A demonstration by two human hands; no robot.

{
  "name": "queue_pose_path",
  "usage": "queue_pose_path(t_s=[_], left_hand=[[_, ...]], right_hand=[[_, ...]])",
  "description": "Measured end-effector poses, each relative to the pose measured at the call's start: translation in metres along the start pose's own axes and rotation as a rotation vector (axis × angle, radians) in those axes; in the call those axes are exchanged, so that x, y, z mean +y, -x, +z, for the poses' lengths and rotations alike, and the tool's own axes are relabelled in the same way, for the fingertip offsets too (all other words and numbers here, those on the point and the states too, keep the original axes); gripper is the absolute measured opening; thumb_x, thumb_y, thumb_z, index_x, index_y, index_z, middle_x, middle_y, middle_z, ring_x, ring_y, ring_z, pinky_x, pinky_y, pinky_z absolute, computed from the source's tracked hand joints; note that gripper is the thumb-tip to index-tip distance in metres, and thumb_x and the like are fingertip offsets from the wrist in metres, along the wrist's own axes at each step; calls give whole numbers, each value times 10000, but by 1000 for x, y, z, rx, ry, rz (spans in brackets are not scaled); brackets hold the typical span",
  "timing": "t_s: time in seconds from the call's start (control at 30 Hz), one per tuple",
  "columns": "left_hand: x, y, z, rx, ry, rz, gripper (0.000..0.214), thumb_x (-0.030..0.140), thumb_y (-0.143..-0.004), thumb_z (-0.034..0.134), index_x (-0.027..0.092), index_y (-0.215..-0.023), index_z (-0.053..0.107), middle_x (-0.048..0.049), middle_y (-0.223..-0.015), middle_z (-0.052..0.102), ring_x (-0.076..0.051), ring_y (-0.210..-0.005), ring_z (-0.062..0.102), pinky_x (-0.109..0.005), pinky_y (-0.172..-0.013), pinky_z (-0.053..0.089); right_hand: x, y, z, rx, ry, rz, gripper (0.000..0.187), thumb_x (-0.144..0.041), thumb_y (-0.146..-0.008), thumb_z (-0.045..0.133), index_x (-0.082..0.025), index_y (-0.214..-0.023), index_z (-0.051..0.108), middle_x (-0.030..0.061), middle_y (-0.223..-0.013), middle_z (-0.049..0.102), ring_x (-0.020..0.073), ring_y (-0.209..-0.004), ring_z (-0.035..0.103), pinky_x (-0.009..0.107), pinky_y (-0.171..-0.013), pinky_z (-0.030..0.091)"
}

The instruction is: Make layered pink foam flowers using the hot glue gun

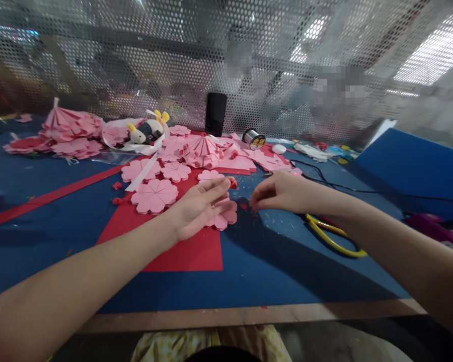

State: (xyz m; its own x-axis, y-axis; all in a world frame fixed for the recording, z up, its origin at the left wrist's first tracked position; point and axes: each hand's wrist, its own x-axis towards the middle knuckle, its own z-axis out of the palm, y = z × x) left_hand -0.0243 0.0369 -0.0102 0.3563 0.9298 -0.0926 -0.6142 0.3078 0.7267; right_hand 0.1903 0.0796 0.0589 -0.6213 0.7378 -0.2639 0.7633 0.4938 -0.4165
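My left hand (pixel 200 207) reaches over the pink paper flowers, its fingers together and pointing right. At its fingertips is a small crumpled red paper piece (pixel 233 184), which looks pinched there. Below those fingers lies a pink paper flower (pixel 226 217), partly covered by the hand. My right hand (pixel 277 193) is bent down to the blue tabletop, thumb and fingers curled together; whatever is between them is hidden. A tiny red scrap (pixel 243 206) lies just left of its fingertips. Under my left forearm is a sheet of red paper (pixel 196 254).
Yellow-handled scissors (pixel 337 246) lie beneath my right forearm. Folded pink paper pieces (pixel 204 153), a plush toy bird (pixel 145 131), a spool (pixel 253 139) and a black phone-like slab (pixel 215 114) stand toward the perforated metal screen. A red strip (pixel 56 196) lies left; a black cable (pixel 362 190) runs right.
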Motion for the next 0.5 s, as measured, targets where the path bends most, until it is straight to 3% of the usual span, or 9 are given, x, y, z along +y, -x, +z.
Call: queue_pose_path(t_s=[0.33, 0.5], left_hand=[[-1, -1, -2, -16, 10, 13, 83, 205, -830, 760, 150, -891, 748, -7, -819, 644, -108, -819, 574, -421, -1004, 469], [0, -2, -2, -11, -4, -3, 129, 213, -823, 767, 140, -926, 742, -11, -795, 648, -112, -797, 591, -411, -1003, 478]], right_hand=[[-1, -3, 9, -88, -37, -84, 195, -244, -843, 570, -195, -889, 753, -8, -885, 770, 149, -818, 693, 227, -720, 486], [0, -7, 9, -158, -38, -109, 192, -274, -832, 606, -198, -895, 770, -14, -842, 770, 145, -765, 694, 220, -683, 481]])
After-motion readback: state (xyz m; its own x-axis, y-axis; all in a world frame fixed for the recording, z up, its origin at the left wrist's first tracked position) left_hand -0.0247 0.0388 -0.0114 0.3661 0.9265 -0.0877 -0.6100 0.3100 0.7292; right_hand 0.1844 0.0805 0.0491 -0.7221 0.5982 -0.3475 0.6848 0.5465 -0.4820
